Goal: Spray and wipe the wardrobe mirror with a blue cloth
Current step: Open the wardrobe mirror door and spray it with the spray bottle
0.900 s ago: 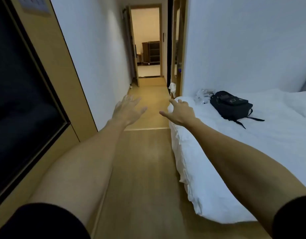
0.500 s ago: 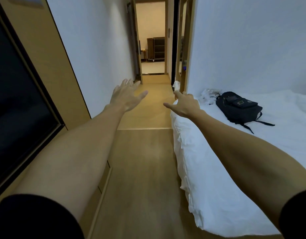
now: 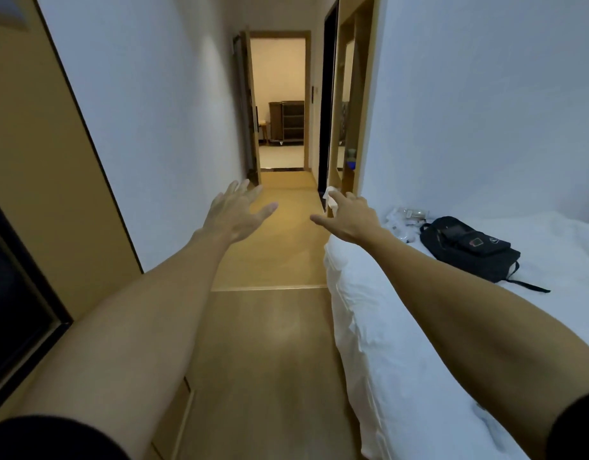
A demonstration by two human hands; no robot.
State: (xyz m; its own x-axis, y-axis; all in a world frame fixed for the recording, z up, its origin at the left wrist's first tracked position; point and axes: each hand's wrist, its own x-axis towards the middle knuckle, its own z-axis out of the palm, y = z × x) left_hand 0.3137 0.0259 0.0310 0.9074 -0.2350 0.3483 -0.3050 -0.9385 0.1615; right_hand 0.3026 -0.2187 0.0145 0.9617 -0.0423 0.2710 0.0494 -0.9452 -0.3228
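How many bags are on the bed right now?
1. A black backpack lies flat on the white bed, near the wall and to the right of the right hand. Crumpled clear plastic beside it might hide something small.

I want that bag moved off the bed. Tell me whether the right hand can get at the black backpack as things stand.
Probably yes. The right hand is open and empty, stretched over the bed's near corner. The black backpack lies on top of the bedding to its right, with nothing between them; it would need a sideways reach.
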